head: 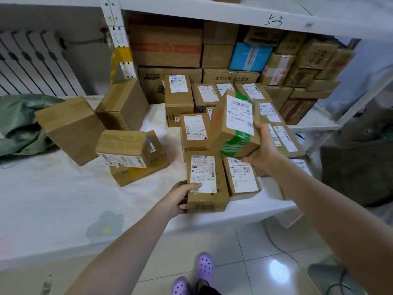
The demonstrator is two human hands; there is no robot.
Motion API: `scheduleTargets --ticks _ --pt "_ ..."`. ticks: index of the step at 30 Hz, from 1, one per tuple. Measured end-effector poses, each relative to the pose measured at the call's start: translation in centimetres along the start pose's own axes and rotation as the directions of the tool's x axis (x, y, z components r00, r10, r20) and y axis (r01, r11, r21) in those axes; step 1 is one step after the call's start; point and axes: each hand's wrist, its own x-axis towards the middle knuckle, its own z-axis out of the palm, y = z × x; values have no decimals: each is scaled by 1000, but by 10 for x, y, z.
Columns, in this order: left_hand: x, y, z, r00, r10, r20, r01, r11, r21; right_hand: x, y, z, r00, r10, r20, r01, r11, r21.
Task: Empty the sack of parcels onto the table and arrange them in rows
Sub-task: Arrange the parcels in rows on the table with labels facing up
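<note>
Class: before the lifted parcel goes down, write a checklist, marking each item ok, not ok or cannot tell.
1. Grip of right hand on green-taped box: ok.
2. Hold of left hand on front box: ok.
3. Labels in rows face up: ok.
4. Free slot in rows: cannot tell, lifted box hides part.
5. Arrangement of loose boxes: not ok, tumbled.
6. Emptiness of sack: cannot tell.

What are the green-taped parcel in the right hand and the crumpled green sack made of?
The green-taped parcel looks like matte brown cardboard, with glossy plastic tape and a white paper label. The sack seems woven plastic or fabric: faint sheen, soft crumpled folds.
</note>
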Motion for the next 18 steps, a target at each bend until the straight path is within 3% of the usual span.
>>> scheduleTargets --ticks 5,8,10,13,18 --pt "18 2 14 999 43 -30 -42 998 52 11 2 5 998 31 49 -29 999 -35" --pt "19 15 20 972 191 -135 -162 966 203 23 4 13 995 55 82 -49 996 -80" --pt "16 35 18 894 374 -247 -277 895 350 33 1 22 996 54 67 -46 992 -116" --pt "7 74 6 707 622 -337 -430 756 494 47 -9 40 996 32 81 -21 991 -136" --pt "-12 149 -9 530 768 -360 -508 627 591 79 -19 78 988 57 142 -23 973 -229"
